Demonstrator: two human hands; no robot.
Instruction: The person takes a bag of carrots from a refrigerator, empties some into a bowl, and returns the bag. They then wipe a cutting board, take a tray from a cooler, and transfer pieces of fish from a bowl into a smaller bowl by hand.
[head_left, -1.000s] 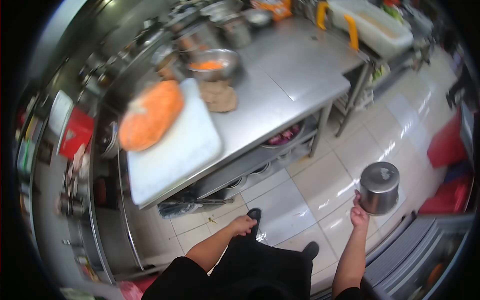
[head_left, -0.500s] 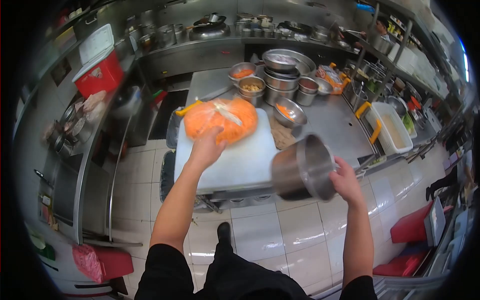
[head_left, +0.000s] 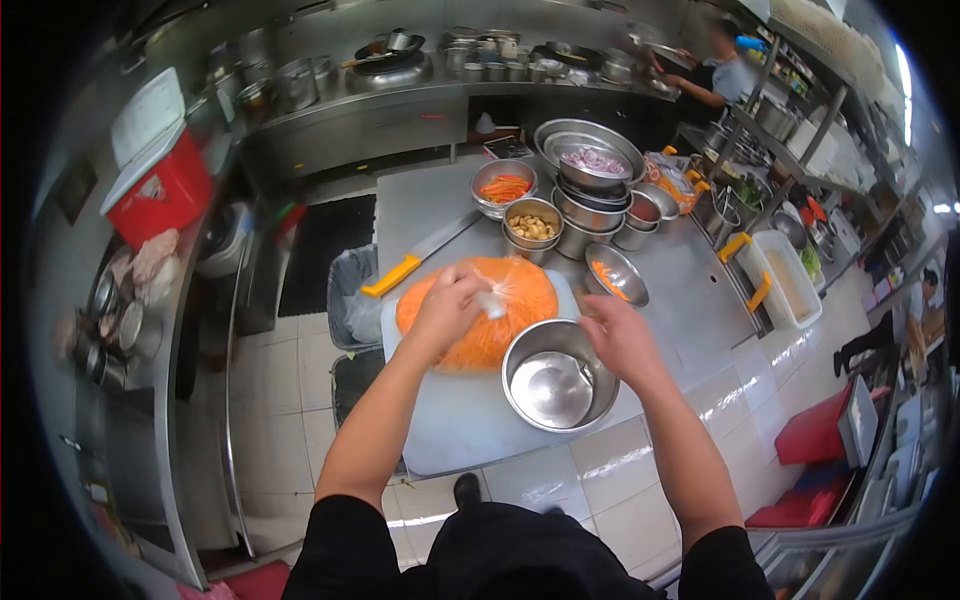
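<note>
A clear plastic bag of shredded orange carrot (head_left: 520,285) lies on the white cutting board (head_left: 450,425), its gathered top sticking up. My left hand (head_left: 452,308) is closed, fingertips pinching the plastic near that top. Just right of the bag, a steel pot (head_left: 558,390) stands upright on the board, its shiny inside facing me. At the pot's far right rim is my right hand (head_left: 622,340), thumb and fingers apart; whether it touches the rim is hard to see. Behind the bag lies a knife with a yellow handle (head_left: 392,276).
Bowls of carrot strips (head_left: 503,188), brown chunks (head_left: 532,226) and chopped purple onion (head_left: 592,163) stand behind the board. A tilted steel bowl (head_left: 616,275) holds carrot bits. A white tub (head_left: 780,280) is at right. A co-worker (head_left: 715,80) stands at the back.
The pot has come from the right, in the air, down onto the board. My left hand has moved to the bag's top. My right hand has shifted left, its grip on the pot loosened.
</note>
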